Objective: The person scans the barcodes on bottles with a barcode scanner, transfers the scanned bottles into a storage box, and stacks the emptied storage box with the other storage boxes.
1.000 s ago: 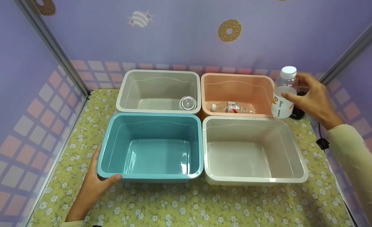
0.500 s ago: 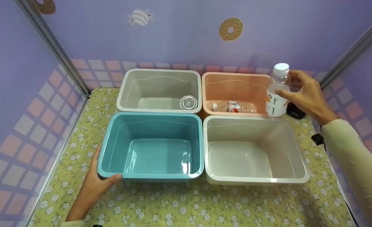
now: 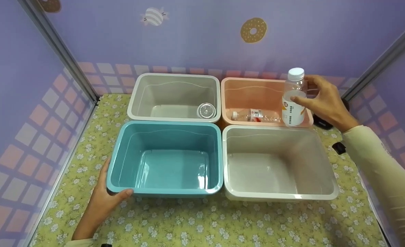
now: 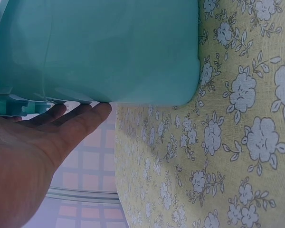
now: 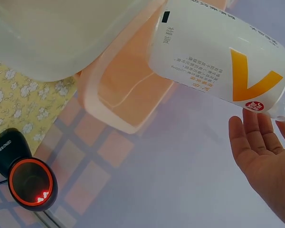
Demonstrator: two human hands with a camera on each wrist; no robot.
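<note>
In the head view my right hand (image 3: 326, 103) holds a clear plastic bottle (image 3: 293, 111) with a white cap and a white label between thumb and fingers. The bottle is upright, over the right part of the pink bin (image 3: 243, 82). The right wrist view shows the bottle's label (image 5: 199, 61) close up, with an orange mark. My left hand (image 3: 101, 202) grips the near left corner of the teal bin (image 3: 168, 192), thumb at the front rim and fingers along the side. In the left wrist view the fingertips touch the bin's wall (image 4: 109, 52).
A clear bottle (image 3: 255, 116) lies in the pink bin. The grey bin (image 3: 175, 77) at the back left contains a round clear container (image 3: 206, 110). A beige bin (image 3: 281, 196) stands front right. A black device with a glowing red-orange ring (image 5: 31, 183) is at the right.
My right hand has moved left with the bottle, from the pink bin's right edge to over the bin. My left hand stays at the teal bin's corner.
</note>
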